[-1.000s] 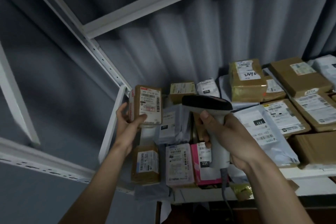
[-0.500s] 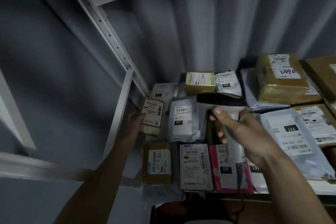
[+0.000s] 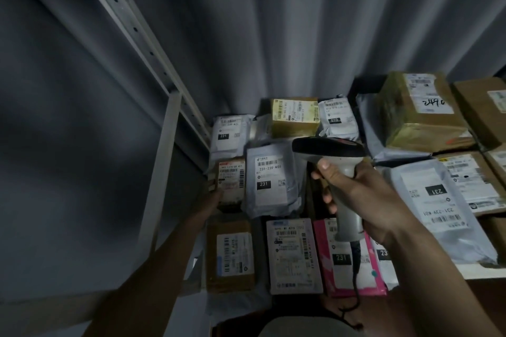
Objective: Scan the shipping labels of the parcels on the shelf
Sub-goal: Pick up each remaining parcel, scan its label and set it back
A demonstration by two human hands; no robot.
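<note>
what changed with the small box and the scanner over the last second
The left hand lowered the small box from mid-air onto the shelf beside the grey bag, fingers still on it. The right hand kept gripping the scanner, held above the parcels throughout.

The right hand (image 3: 364,200) grips the handle of a grey barcode scanner (image 3: 332,161), its dark head above the parcels on the white metal shelf (image 3: 167,161). The left hand (image 3: 210,201) holds the lower edge of a small brown labelled box (image 3: 231,180) at the shelf's left end, just beside a grey mailer bag (image 3: 271,178) marked 231. Nearer lie a brown box (image 3: 231,256), a white-labelled packet (image 3: 294,256) and a pink mailer (image 3: 353,262).
</note>
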